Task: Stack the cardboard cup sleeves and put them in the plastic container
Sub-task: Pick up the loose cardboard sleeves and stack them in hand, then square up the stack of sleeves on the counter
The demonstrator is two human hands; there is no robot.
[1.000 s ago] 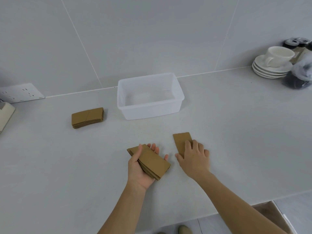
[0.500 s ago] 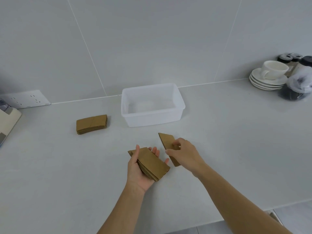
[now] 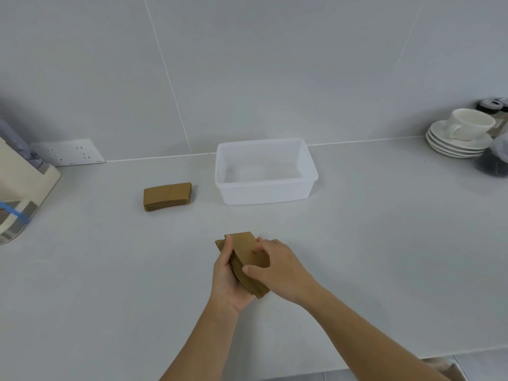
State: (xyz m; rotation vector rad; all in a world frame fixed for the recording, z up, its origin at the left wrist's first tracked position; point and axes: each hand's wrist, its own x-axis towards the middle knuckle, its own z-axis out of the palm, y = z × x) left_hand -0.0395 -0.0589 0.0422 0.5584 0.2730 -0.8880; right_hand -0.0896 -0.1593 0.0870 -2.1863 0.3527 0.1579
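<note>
**Sleeves Gathered in Hand, Container Unfilled**

While pressed between both palms near 6 o'clock, sits just above the countertop [image 3: 357, 257]: a held stack of sleeves [image 3: 248, 266], tilted, long edge running toward 11 o'clock. Cupped beneath and along its left side, thumb up over the far edge: left hand [image 3: 229, 279], closed around the stack. Laid over the near right corner, thumb on the stack's edge, fingers curled on the top sleeve: right hand [image 3: 277, 270], narrow, gripping the same stack.

Toward 12 o'clock, well apart from the hands: plastic container [image 3: 265, 191], translucent, nothing brown inside. At 10 o'clock, just beside the container's left wall but not touching: second pile of sleeves [image 3: 167, 196], flat on the counter. Far out at 2 o'clock: white cup [image 3: 468, 124] on stacked saucers [image 3: 453, 144], with dark jars [image 3: 493, 105] behind and a blurred dark object at the frame edge. At 9 o'clock: wall socket [image 3: 67, 152] and a cream appliance [image 3: 24, 185], partly cut off. Nothing between hands and container.

Against half a second earlier: single sleeve no longer apart in the right fingers, now on top of the stack; right hand closed in onto the left.
</note>
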